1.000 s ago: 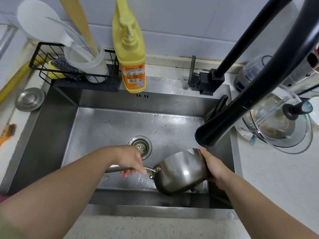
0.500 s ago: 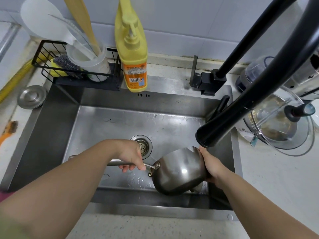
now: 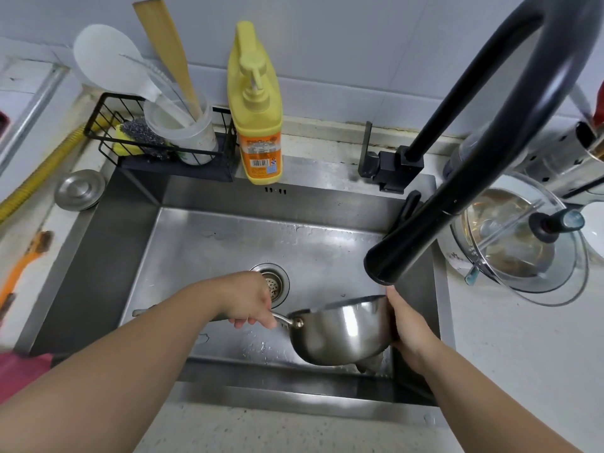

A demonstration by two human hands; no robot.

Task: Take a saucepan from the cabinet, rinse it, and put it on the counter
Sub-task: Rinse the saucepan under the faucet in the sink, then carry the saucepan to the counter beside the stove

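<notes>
Left hand (image 3: pixel 250 300) fingers wrapped on saucepan (image 3: pixel 340 331) handle; right hand (image 3: pixel 407 325) fingers clasp rim, tilted over sink (image 3: pixel 202 256). Soap bottle (image 3: pixel 256 116) label illegible.

No word, brand or number can be read anywhere. The only print stands on the tall yellow plastic pump bottle (image 3: pixel 256 119) at the far rim of the steel sink: an orange label (image 3: pixel 260 151) with lines of text too small and blurred to make out, a white barcode patch and a small blue square mark beside it.
</notes>
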